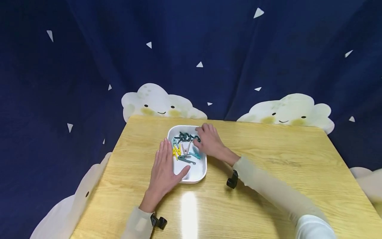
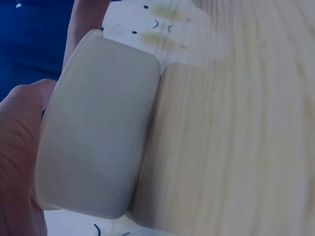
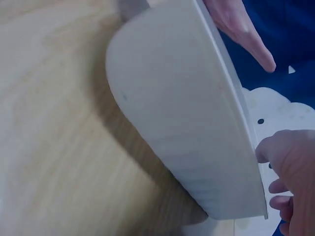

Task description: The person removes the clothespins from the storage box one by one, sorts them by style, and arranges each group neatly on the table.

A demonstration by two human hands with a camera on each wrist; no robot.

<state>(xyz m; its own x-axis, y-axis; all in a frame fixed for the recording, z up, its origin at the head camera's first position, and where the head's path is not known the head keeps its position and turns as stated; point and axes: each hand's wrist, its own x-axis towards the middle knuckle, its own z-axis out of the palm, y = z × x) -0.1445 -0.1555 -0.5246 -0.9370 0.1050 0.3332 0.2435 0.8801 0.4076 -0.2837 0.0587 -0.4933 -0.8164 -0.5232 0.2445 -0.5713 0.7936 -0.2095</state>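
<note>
Left hand, nearest, looks released; let it steady the tray. Right hand, far right: its grip I cannot tell.

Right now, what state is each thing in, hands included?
White tray: upright on the table, uncovered, partly filled.
Coloured clips: loose in the tray; opened or closed, too small to tell.
Dark green pieces: bunched at the tray's far end.
Left hand: fingers straight, by the tray's left side.
Right hand: bent over the right rim; grip unclear.
Blue curtain: hanging.
</note>
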